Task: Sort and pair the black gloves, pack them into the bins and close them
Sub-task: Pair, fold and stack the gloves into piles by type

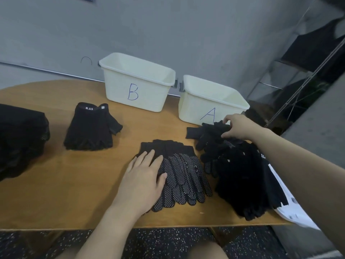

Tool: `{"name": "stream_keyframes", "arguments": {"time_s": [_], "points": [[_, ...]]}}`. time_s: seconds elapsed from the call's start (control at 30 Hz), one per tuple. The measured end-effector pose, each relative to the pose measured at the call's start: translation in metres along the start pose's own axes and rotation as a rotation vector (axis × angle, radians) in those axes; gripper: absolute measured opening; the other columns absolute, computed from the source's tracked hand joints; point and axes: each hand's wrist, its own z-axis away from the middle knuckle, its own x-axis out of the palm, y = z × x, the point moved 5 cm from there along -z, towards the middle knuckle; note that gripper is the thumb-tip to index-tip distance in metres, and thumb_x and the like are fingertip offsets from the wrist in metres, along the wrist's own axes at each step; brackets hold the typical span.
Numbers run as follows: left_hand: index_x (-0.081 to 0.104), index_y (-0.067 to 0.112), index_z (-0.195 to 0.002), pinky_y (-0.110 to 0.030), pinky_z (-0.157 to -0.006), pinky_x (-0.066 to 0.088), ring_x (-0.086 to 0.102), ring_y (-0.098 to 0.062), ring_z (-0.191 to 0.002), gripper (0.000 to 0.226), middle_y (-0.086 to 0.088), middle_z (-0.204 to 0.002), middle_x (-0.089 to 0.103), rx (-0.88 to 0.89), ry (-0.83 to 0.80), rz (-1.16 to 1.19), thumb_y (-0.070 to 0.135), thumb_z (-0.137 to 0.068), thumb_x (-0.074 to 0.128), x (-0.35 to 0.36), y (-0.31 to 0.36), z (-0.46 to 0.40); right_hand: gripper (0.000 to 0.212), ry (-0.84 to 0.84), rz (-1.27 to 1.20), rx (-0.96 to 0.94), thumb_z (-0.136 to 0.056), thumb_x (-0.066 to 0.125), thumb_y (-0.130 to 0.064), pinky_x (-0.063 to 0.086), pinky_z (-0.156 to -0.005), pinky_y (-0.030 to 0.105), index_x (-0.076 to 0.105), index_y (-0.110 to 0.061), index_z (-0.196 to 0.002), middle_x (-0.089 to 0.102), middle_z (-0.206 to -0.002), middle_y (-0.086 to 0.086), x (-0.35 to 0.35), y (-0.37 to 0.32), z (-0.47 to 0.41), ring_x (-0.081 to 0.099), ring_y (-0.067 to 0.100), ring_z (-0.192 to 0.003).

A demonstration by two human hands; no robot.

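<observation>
The left hand (pixel 144 176) lies flat, fingers straight, steadying the dotted gloves (pixel 179 176) beside the loose pile (pixel 240 171), where the right hand (pixel 238 128) pinches another glove.

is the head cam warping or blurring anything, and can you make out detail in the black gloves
Head view: wide-angle bend curves the table edge; focus soft overall; dotted gloves show grip dots, the unsorted pile reads as near-solid black; right hand slightly blurred.

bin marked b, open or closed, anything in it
Open: the white plastic bin marked B has no lid on it. The inner walls that show are bare, but its floor is hidden, so its contents cannot be told.
</observation>
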Motion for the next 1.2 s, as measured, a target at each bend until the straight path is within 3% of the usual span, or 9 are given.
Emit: {"name": "stream_keyframes", "arguments": {"time_s": [0.2, 0.4, 0.53, 0.63, 0.8, 0.9, 1.03, 1.13, 1.2], "points": [[0.021, 0.035, -0.164, -0.031, -0.126, 0.0, 0.009, -0.014, -0.158, 0.061, 0.007, -0.172, 0.014, 0.018, -0.007, 0.016, 0.055, -0.107, 0.032, 0.0, -0.003, -0.004, 0.005, 0.047, -0.059, -0.012, -0.088, 0.077, -0.018, 0.057, -0.083, 0.038, 0.075, -0.014, -0.086, 0.073, -0.091, 0.008, -0.006, -0.001, -0.007, 0.067, 0.03, -0.087], [0.021, 0.035, -0.164, -0.027, -0.122, -0.006, 0.009, -0.012, -0.159, 0.062, 0.007, -0.172, 0.014, 0.03, 0.009, 0.039, 0.055, -0.106, 0.034, 0.001, -0.006, 0.005, 0.008, 0.243, -0.138, -0.01, -0.093, 0.066, -0.017, 0.054, -0.084, 0.039, 0.072, -0.013, -0.088, 0.07, -0.09, 0.006, -0.048, -0.004, -0.001, 0.063, 0.028, -0.087], [0.028, 0.034, -0.162, -0.026, -0.125, -0.002, 0.014, -0.009, -0.157, 0.06, 0.008, -0.171, 0.021, 0.043, 0.04, 0.077, 0.051, -0.106, 0.041, -0.006, -0.01, 0.012, 0.01, 0.411, -0.274, -0.028, -0.094, 0.065, -0.017, 0.043, -0.075, 0.028, 0.072, -0.016, -0.087, 0.065, -0.084, 0.003, -0.087, -0.012, 0.012, 0.058, 0.023, -0.087], [0.037, 0.032, -0.159, -0.027, -0.126, 0.0, 0.024, -0.009, -0.154, 0.055, 0.009, -0.167, 0.031, 0.031, 0.096, 0.096, 0.046, -0.106, 0.045, -0.017, -0.012, 0.02, 0.017, 0.449, -0.412, -0.049, -0.094, 0.066, -0.019, 0.042, -0.06, 0.024, 0.066, -0.02, -0.077, 0.065, -0.073, 0.0, -0.114, -0.026, 0.028, 0.059, 0.02, -0.074], [0.05, 0.03, -0.151, -0.034, -0.129, 0.018, 0.039, -0.009, -0.145, 0.047, 0.014, -0.154, 0.046, -0.007, 0.176, 0.192, 0.041, -0.105, 0.048, -0.035, -0.015, 0.04, 0.013, 0.4, -0.71, -0.167, -0.096, 0.067, -0.017, 0.055, -0.058, 0.026, 0.071, -0.011, -0.085, 0.07, -0.076, 0.003, -0.146, -0.071, 0.066, 0.062, 0.015, -0.061], [0.06, 0.034, -0.137, -0.031, -0.116, 0.042, 0.049, 0.009, -0.127, 0.036, 0.028, -0.135, 0.056, -0.019, 0.259, 0.47, 0.04, -0.102, 0.053, -0.048, -0.019, 0.055, 0.018, 0.241, -0.913, -0.27, -0.099, 0.066, -0.015, 0.058, -0.063, 0.026, 0.068, 0.003, -0.099, 0.07, -0.082, 0.006, -0.145, -0.109, 0.091, 0.067, 0.015, -0.068], [0.063, 0.051, -0.125, -0.03, -0.107, 0.048, 0.061, 0.008, -0.12, 0.03, 0.027, -0.127, 0.067, -0.152, 0.224, 1.019, 0.056, -0.096, 0.061, -0.058, -0.031, 0.064, 0.013, -0.024, -1.151, -0.406, -0.102, 0.06, -0.012, 0.057, -0.063, 0.027, 0.067, -0.013, -0.091, 0.071, -0.082, 0.003, -0.123, -0.165, 0.127, 0.067, 0.019, -0.071], [0.058, 0.031, -0.136, -0.047, -0.112, 0.047, 0.067, -0.018, -0.123, 0.072, 0.005, -0.132, 0.07, -0.187, 0.184, 1.483, 0.071, -0.078, 0.073, -0.062, -0.036, 0.067, 0.005, -0.153, -1.287, -0.459, -0.097, 0.063, -0.015, 0.057, -0.065, 0.031, 0.066, -0.012, -0.094, 0.069, -0.082, 0.004, -0.096, -0.202, 0.146, 0.064, 0.02, -0.069], [0.052, 0.021, -0.14, -0.05, -0.114, 0.045, 0.066, -0.027, -0.125, 0.093, -0.007, -0.135, 0.069, -0.212, 0.153, 1.702, 0.068, -0.067, 0.086, -0.063, -0.041, 0.066, 0.011, -0.229, -1.371, -0.465, -0.089, 0.066, -0.02, 0.055, -0.071, 0.039, 0.066, -0.011, -0.095, 0.069, -0.086, 0.008, -0.073, -0.224, 0.15, 0.063, 0.023, -0.074]]}}
